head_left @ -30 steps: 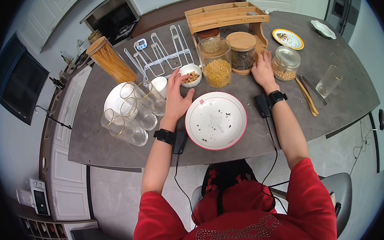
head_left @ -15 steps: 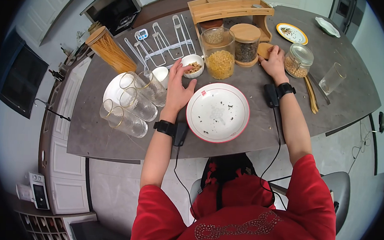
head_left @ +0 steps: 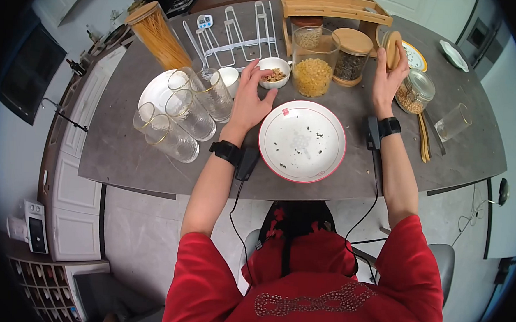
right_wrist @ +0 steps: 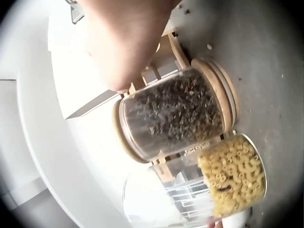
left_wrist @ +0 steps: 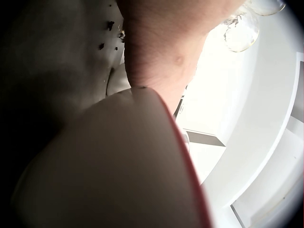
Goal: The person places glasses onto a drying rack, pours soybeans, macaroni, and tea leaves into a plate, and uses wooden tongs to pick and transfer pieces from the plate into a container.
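Note:
Raised off the table, a round wooden lid stands on edge, gripped between the thumb and fingers of my right hand. Left of that hand are a jar of dark dried leaves with its wooden lid on and a lidless glass jar of macaroni. My left hand lies beside a small white bowl of nut pieces, its loosely spread fingers at the rim. In front sits a red-rimmed white plate with dark crumbs. The left wrist view shows mostly that plate and the palm's heel.
Several gold-rimmed glasses and a spaghetti jar stand left. Behind are a white wire rack and a wooden shelf. To the right are a chickpea jar, wooden tongs and a single glass.
My right hand has lifted the wooden lid off the table beside the leaf jar and tipped it on edge. My left hand stays by the bowl. The head view has shifted slightly.

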Action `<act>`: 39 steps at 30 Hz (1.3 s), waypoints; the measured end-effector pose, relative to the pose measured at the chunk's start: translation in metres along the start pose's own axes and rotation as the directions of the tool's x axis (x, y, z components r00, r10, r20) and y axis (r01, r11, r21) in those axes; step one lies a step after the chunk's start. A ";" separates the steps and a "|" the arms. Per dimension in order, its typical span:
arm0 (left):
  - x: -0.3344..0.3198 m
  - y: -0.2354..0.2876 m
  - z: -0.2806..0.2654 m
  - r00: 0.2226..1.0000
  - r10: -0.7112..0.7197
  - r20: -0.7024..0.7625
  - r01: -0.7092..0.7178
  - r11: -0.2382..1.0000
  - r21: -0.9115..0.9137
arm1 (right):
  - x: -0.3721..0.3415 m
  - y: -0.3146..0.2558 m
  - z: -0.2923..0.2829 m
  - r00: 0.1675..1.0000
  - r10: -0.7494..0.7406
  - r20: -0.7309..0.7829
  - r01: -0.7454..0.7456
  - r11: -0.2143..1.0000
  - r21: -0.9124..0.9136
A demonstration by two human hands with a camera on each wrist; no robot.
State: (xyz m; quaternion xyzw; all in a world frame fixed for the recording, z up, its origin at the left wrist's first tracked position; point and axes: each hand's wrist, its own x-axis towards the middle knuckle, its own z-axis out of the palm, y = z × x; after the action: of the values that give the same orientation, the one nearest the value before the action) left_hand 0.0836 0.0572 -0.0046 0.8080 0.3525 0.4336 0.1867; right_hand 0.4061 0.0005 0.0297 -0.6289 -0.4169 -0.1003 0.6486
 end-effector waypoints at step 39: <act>-0.003 0.004 0.002 0.997 -0.018 -0.069 0.012 0.996 -0.083 | -0.031 -0.064 0.028 0.749 -0.534 0.392 0.503 0.844 0.189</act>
State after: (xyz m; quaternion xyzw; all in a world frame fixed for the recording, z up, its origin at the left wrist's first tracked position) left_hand 0.0859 0.0527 -0.0048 0.7815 0.3464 0.4742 0.2108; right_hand 0.3331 0.0010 0.0522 -0.4710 -0.7106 -0.1202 0.5088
